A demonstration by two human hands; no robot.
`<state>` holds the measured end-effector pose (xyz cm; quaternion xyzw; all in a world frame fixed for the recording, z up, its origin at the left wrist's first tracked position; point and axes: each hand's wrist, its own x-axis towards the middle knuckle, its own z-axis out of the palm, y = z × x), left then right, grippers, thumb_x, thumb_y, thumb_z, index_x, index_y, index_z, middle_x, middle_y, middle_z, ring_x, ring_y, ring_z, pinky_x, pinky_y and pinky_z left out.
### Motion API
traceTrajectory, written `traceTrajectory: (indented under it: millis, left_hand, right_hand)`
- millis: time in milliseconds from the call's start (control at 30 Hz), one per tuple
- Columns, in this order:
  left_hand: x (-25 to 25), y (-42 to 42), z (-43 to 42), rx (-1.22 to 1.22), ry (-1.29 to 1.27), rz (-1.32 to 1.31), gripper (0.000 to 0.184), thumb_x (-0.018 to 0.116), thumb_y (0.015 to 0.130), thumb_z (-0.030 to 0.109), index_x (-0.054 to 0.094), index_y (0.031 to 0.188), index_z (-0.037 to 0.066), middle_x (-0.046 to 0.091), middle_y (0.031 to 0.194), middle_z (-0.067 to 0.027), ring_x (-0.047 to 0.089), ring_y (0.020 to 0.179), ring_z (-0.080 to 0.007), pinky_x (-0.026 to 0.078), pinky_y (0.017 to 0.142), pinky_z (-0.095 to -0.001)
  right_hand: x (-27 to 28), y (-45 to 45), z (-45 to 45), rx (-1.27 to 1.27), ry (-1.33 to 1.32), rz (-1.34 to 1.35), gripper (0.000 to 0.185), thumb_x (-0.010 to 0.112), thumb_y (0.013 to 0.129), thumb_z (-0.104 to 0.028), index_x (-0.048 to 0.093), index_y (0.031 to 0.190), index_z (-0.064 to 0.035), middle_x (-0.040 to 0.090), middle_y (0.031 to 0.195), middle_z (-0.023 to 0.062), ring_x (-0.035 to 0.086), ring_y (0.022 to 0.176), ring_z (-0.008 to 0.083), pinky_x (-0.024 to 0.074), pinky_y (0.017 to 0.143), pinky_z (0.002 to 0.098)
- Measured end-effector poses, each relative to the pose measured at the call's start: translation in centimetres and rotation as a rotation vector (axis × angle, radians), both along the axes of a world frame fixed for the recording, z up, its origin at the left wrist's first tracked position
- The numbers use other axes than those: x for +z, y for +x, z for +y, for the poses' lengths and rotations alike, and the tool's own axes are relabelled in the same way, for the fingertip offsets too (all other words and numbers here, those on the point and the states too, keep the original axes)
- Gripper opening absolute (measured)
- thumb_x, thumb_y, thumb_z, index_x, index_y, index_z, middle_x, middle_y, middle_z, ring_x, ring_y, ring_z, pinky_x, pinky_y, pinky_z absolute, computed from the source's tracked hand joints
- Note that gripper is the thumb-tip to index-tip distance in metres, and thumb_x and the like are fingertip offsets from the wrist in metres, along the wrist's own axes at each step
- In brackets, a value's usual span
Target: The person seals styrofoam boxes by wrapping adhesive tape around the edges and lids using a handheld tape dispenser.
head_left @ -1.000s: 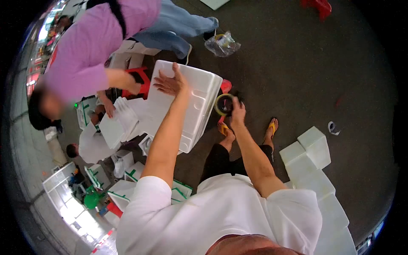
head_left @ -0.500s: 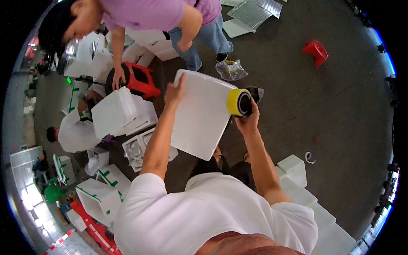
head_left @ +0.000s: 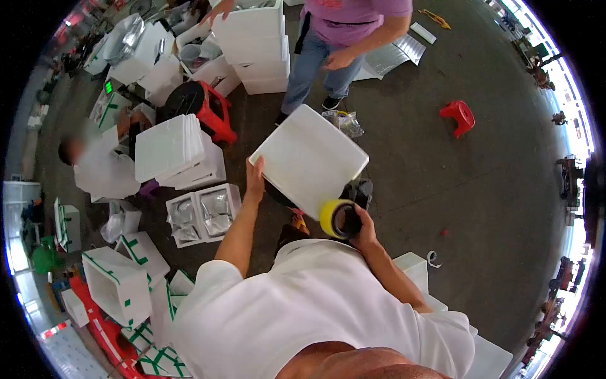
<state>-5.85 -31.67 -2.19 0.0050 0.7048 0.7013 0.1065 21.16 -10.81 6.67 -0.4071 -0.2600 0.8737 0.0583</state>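
Grey floor (head_left: 404, 170) below, and we've just spun the foam box (head_left: 309, 158) cornerwise, left hand (head_left: 254, 182) pinching one corner, so its near corner's by the tape roll (head_left: 327, 217) our right hand (head_left: 365, 232) is clutching.

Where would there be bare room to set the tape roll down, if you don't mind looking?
The widest bare patch is the floor on your right, between the small red stool and the white boxes. A narrower strip runs between the held box and the lid stack. Your lower left is crowded with green-taped boxes.
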Motion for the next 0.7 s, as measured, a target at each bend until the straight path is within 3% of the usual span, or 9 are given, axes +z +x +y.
traceTrajectory:
  millis: [67,100,200,267,333,433,533,567,700]
  left_hand:
    - [1.6,0.4,-1.5,-0.13,0.12,-0.386,0.069,0.053,0.091,0.056,0.034,0.14,0.01,0.05,0.127,-0.0115,0.055,0.114,-0.0233,0.049,0.092,-0.0432]
    - [2.7,-0.5,-1.8,-0.223,0.091,-0.43,0.07,0.054,0.088,0.06,0.036,0.139,0.015,0.051,0.126,-0.0086,0.058,0.108,-0.0225,0.054,0.08,-0.0452]
    - [2.9,-5.2,-0.8,-0.343,-0.031,-0.435,0.057,0.055,0.089,0.057,0.054,0.123,0.011,0.063,0.098,-0.0038,0.064,0.087,-0.0184,0.055,0.068,-0.036]
    - [5.6,-7.8,0.4,-0.425,-0.217,-0.299,0.058,0.052,0.091,0.058,0.059,0.118,0.007,0.066,0.09,-0.0053,0.066,0.083,-0.02,0.055,0.072,-0.0377]
    - [3.2,-13.7,0.7,-0.566,-0.664,-0.005,0.065,0.049,0.092,0.058,0.056,0.124,0.002,0.068,0.103,-0.0122,0.067,0.091,-0.0289,0.054,0.079,-0.041]
    - [7.7,-13.3,7.2,-0.548,-1.12,0.256,0.091,0.044,0.087,0.072,0.045,0.136,-0.005,0.057,0.129,-0.0253,0.055,0.119,-0.0401,0.043,0.099,-0.0454]
    - [11.5,-7.6,16.2,-0.397,-1.37,0.406,0.107,0.045,0.079,0.08,0.033,0.144,-0.005,0.047,0.139,-0.0281,0.044,0.131,-0.0396,0.033,0.108,-0.0479]
    - [11.3,-7.7,17.8,-0.449,-1.395,0.402,0.119,0.048,0.074,0.084,0.021,0.148,-0.005,0.04,0.144,-0.029,0.037,0.135,-0.0405,0.025,0.112,-0.0501]
    - [8.4,-7.8,20.1,-0.648,-1.357,0.71,0.113,0.058,0.075,0.076,0.024,0.148,-0.002,0.039,0.144,-0.029,0.034,0.137,-0.0388,0.022,0.114,-0.0508]
  right_hand:
    - [1.3,1.5,0.6,-0.015,-0.053,-0.097,0.038,0.059,0.091,-0.04,0.064,0.111,-0.0077,0.068,0.102,0.0073,0.065,0.099,0.0226,0.0537,0.088,0.041]
    - [2.1,2.0,1.6,-0.009,0.007,-0.096,0.039,0.059,0.091,-0.04,0.064,0.111,-0.0068,0.068,0.102,0.0077,0.066,0.098,0.0226,0.0543,0.087,0.0403]
    - [2.5,2.7,5.9,-0.063,0.183,-0.004,0.036,0.06,0.092,-0.037,0.063,0.109,-0.006,0.069,0.099,0.0068,0.067,0.09,0.0215,0.0567,0.081,0.0382]
    - [-1.1,4.3,10.4,-0.136,0.281,-0.147,0.036,0.061,0.092,-0.037,0.063,0.108,-0.0057,0.068,0.102,0.0066,0.067,0.09,0.021,0.0564,0.082,0.0379]
    - [-2.9,5.2,13.9,-0.152,0.309,-0.107,0.037,0.063,0.091,-0.037,0.063,0.111,-0.0054,0.067,0.107,0.0072,0.066,0.095,0.0202,0.0546,0.085,0.0381]
    - [-1.4,5.4,16.2,-0.168,0.266,-0.071,0.045,0.067,0.089,-0.037,0.06,0.121,-0.0063,0.062,0.119,0.0095,0.061,0.108,0.0203,0.0501,0.092,0.0392]
    - [-4.0,4.2,18.6,-0.122,0.308,-0.435,0.065,0.071,0.086,-0.04,0.046,0.144,-0.0237,0.049,0.141,0.0118,0.045,0.132,0.0274,0.0357,0.108,0.0474]
    - [-2.2,3.7,18.7,-0.049,0.323,-0.347,0.068,0.073,0.085,-0.036,0.044,0.145,-0.027,0.05,0.14,0.0131,0.046,0.131,0.0304,0.0359,0.107,0.0492]
    - [-10.2,1.2,21.7,0.005,0.279,-0.053,0.07,0.076,0.083,-0.035,0.045,0.145,-0.0275,0.047,0.145,0.0093,0.042,0.135,0.03,0.0319,0.111,0.0511]
